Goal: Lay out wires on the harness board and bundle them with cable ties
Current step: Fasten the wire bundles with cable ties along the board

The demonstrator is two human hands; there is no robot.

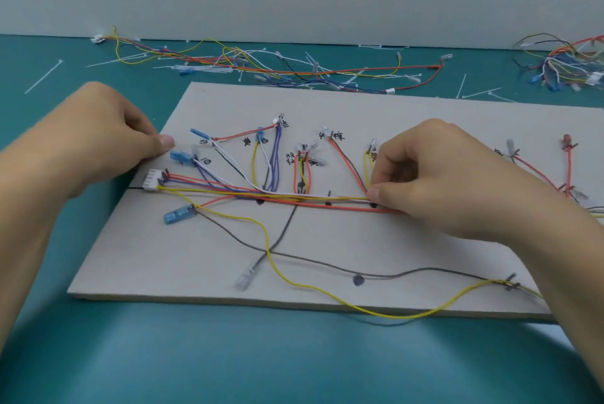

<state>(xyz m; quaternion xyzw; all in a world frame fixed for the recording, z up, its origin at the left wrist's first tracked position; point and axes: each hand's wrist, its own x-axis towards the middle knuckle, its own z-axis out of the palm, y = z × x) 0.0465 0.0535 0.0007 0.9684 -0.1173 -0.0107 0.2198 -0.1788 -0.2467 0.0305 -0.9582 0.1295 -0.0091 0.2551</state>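
The right hand is pinching the wires where yellow and red strands are running along the black line drawn across the board, seemingly gathering them for tying. The left hand is pressing its thumb on the board's left edge with its fingers curled in, probably steadying it; whether it is holding anything I cannot tell. Black handwritten characters are marking the branch ends, too blurred to read. Cable ties are lying loose on the green table.
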